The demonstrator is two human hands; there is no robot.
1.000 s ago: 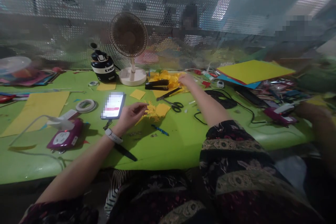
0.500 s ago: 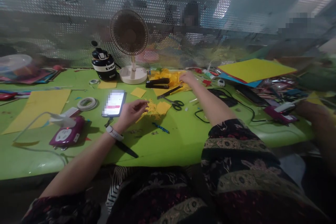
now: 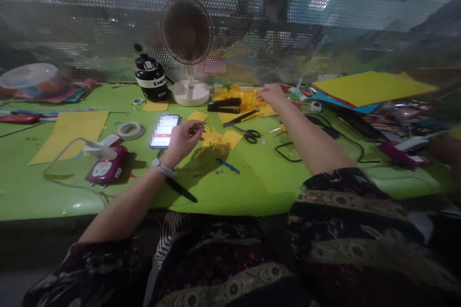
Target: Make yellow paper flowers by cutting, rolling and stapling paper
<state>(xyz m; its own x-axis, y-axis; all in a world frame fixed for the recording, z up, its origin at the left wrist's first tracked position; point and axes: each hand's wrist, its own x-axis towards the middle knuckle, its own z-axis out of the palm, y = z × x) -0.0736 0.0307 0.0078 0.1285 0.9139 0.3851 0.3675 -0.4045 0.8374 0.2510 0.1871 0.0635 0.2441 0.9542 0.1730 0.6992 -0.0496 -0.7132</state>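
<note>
My left hand is beside a lit phone, its fingers curled together at the edge of fringed yellow paper. Whatever lies between those fingertips is too small to make out. Farther off, my right hand reaches to a heap of crumpled yellow paper pieces, fingertips bent onto the paper at its right side. A black stapler rests in front of the heap. Black scissors lie between my hands, near a yellow-and-black cutter. A blue twisted strip is closer to me.
A white fan and a black bottle stand at the back. Left are a tape roll, a purple power socket and a yellow sheet. Coloured sheets and a black cable lie right. Another person's arm shows there.
The view has turned, so the table's things appear farther right and higher. My right hand has shifted slightly right along the yellow heap; my left hand stays by the fringed paper.
</note>
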